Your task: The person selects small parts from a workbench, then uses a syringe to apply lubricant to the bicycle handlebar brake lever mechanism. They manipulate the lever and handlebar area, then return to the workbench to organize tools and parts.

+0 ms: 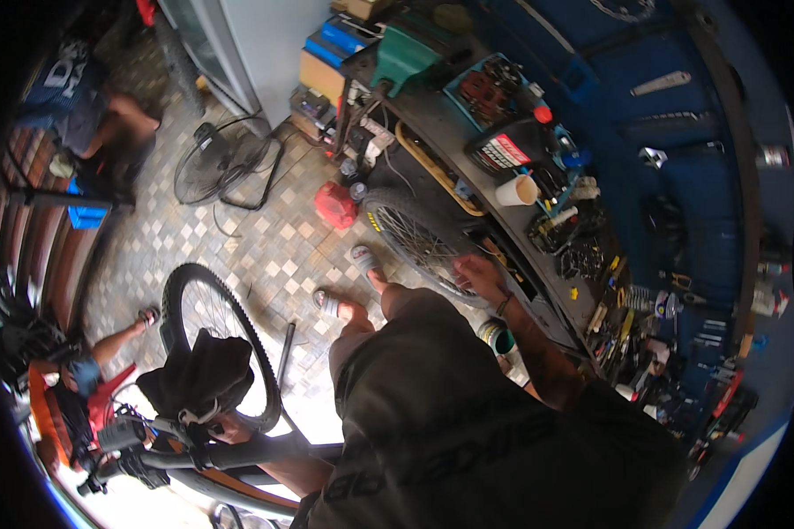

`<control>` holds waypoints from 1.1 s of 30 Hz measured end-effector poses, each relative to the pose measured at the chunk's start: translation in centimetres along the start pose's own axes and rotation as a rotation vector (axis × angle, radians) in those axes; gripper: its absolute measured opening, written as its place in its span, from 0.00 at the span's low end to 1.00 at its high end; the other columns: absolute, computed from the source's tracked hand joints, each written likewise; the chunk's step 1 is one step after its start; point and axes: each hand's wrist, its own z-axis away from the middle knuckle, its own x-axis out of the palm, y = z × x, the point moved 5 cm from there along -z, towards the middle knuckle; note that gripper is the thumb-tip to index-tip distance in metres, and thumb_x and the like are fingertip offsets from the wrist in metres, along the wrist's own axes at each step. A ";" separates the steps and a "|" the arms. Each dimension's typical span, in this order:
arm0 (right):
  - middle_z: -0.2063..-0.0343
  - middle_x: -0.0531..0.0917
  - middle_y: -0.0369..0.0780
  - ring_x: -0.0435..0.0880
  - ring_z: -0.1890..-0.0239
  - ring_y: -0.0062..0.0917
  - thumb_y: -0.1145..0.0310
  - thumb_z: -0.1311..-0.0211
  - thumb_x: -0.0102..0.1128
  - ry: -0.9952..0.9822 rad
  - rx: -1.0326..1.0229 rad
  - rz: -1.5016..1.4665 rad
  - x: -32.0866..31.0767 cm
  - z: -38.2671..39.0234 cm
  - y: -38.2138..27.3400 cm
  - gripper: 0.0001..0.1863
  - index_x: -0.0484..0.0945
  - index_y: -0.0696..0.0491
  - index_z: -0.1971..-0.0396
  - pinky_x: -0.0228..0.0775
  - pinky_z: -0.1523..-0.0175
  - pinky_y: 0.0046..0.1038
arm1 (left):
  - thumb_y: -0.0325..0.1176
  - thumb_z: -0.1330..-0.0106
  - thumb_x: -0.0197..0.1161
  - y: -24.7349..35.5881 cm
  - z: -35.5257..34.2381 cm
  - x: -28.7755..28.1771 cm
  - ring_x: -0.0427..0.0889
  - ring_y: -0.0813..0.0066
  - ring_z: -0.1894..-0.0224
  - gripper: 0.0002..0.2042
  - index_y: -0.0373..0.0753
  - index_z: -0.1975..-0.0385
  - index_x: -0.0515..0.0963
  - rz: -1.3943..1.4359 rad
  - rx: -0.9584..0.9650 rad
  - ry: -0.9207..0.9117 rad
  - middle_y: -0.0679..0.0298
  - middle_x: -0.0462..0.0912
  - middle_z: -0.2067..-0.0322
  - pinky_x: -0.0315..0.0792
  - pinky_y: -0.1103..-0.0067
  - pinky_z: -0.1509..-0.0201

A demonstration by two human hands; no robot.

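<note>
My left hand (231, 429) is at the bicycle (273, 451) at lower left, its fingers closed by the handlebar area; what they grip is partly hidden. A dark cloth-like bundle (194, 379) sits just above that hand and covers part of a knobby-tyred wheel (262, 353). On the other side, my right hand (478, 275) hangs with loosely bent fingers over a second bicycle wheel (406, 231), which leans against the workbench. Nothing shows in that hand, and whether it touches the wheel I cannot tell.
The workbench (432, 132) carries a black bottle (500, 152), a white cup (517, 189) and many tools. More tools hang on the blue wall (626, 141). A fan (216, 163) and a red bag (335, 204) stand on the tiled floor. Two other people are at the left.
</note>
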 end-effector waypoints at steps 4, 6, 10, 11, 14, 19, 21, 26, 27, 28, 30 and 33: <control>0.55 0.88 0.40 0.88 0.56 0.22 0.62 0.21 0.63 -0.041 -0.128 -0.099 2.9 3.2 3.4 0.15 0.81 0.55 0.43 0.83 0.51 0.28 | 0.39 0.21 0.59 -7.4 2.3 7.6 0.84 0.56 0.38 0.25 0.33 0.29 0.72 0.034 -0.428 -0.332 0.51 0.83 0.37 0.75 0.56 0.28; 0.50 0.87 0.41 0.87 0.51 0.25 0.63 0.21 0.63 -0.102 -0.271 -0.049 6.2 5.7 -1.0 0.18 0.79 0.54 0.39 0.82 0.46 0.29 | 0.40 0.19 0.55 -13.3 4.2 8.2 0.82 0.58 0.36 0.24 0.33 0.29 0.72 0.334 -0.752 -0.504 0.52 0.82 0.36 0.73 0.57 0.26; 0.41 0.83 0.48 0.83 0.39 0.35 0.60 0.33 0.76 -0.157 -0.795 0.015 10.5 9.7 -8.3 0.41 0.66 0.55 0.26 0.78 0.36 0.36 | 0.43 0.16 0.51 -21.2 14.7 18.0 0.81 0.64 0.37 0.23 0.32 0.32 0.74 -0.254 -0.870 -0.579 0.57 0.83 0.39 0.72 0.65 0.29; 0.38 0.81 0.51 0.82 0.36 0.38 0.59 0.38 0.80 -0.105 -0.963 0.099 10.2 10.7 -10.0 0.48 0.62 0.57 0.23 0.77 0.35 0.37 | 0.44 0.16 0.54 -21.3 18.9 21.7 0.83 0.66 0.42 0.23 0.31 0.35 0.76 -0.304 -0.933 -0.652 0.57 0.85 0.43 0.75 0.68 0.33; 0.43 0.85 0.56 0.87 0.40 0.39 0.58 0.37 0.78 0.078 -0.589 -0.026 5.7 8.7 -5.6 0.40 0.72 0.63 0.31 0.78 0.38 0.36 | 0.41 0.17 0.57 -23.4 23.2 25.7 0.84 0.71 0.42 0.23 0.28 0.34 0.75 -0.740 -0.694 -1.060 0.56 0.85 0.42 0.78 0.71 0.36; 0.53 0.90 0.53 0.90 0.50 0.37 0.58 0.31 0.73 0.010 -0.425 -0.176 -8.4 15.7 -1.3 0.27 0.81 0.63 0.42 0.79 0.43 0.36 | 0.43 0.18 0.60 -27.2 27.5 32.6 0.90 0.68 0.48 0.21 0.29 0.45 0.85 -1.082 -0.329 -1.336 0.55 0.91 0.53 0.82 0.70 0.42; 0.52 0.90 0.49 0.89 0.48 0.33 0.55 0.32 0.76 0.140 -0.341 -0.270 -13.2 18.1 4.0 0.28 0.83 0.63 0.45 0.78 0.40 0.32 | 0.42 0.20 0.62 -29.7 29.4 35.0 0.89 0.71 0.54 0.19 0.31 0.45 0.85 -1.130 -0.159 -1.278 0.58 0.91 0.55 0.81 0.74 0.48; 0.53 0.90 0.39 0.86 0.50 0.22 0.67 0.30 0.72 0.379 -0.346 -0.567 -22.0 23.1 13.5 0.17 0.84 0.61 0.47 0.77 0.41 0.28 | 0.28 0.22 0.62 -40.7 36.9 36.1 0.87 0.77 0.57 0.11 0.32 0.47 0.84 -1.082 -0.103 -1.493 0.62 0.89 0.60 0.80 0.78 0.51; 0.59 0.90 0.38 0.86 0.55 0.21 0.67 0.29 0.71 0.412 -0.270 -0.555 -23.4 24.3 14.8 0.13 0.85 0.60 0.53 0.78 0.47 0.27 | 0.25 0.23 0.61 -42.9 38.6 36.0 0.86 0.78 0.58 0.10 0.32 0.48 0.84 -1.044 -0.107 -1.558 0.63 0.88 0.62 0.80 0.79 0.51; 0.64 0.91 0.37 0.87 0.59 0.20 0.68 0.28 0.69 0.509 -0.248 -0.479 -24.6 25.4 16.2 0.10 0.86 0.60 0.56 0.78 0.49 0.26 | 0.23 0.23 0.60 -44.4 41.1 36.3 0.85 0.79 0.59 0.10 0.32 0.48 0.84 -1.098 -0.015 -1.624 0.64 0.87 0.63 0.80 0.79 0.51; 0.65 0.90 0.35 0.86 0.60 0.19 0.67 0.28 0.68 0.611 -0.230 -0.606 -26.0 26.9 19.3 0.10 0.87 0.60 0.58 0.78 0.51 0.26 | 0.22 0.24 0.60 -47.3 45.1 36.6 0.84 0.80 0.60 0.09 0.32 0.48 0.83 -1.165 0.040 -1.705 0.65 0.86 0.65 0.80 0.80 0.52; 0.65 0.90 0.34 0.86 0.61 0.18 0.66 0.27 0.67 0.742 -0.208 -0.860 -26.8 27.9 22.8 0.10 0.88 0.59 0.59 0.78 0.52 0.26 | 0.23 0.24 0.62 -48.6 51.3 36.4 0.85 0.79 0.60 0.09 0.32 0.48 0.84 -1.144 -0.212 -1.808 0.65 0.87 0.65 0.80 0.80 0.49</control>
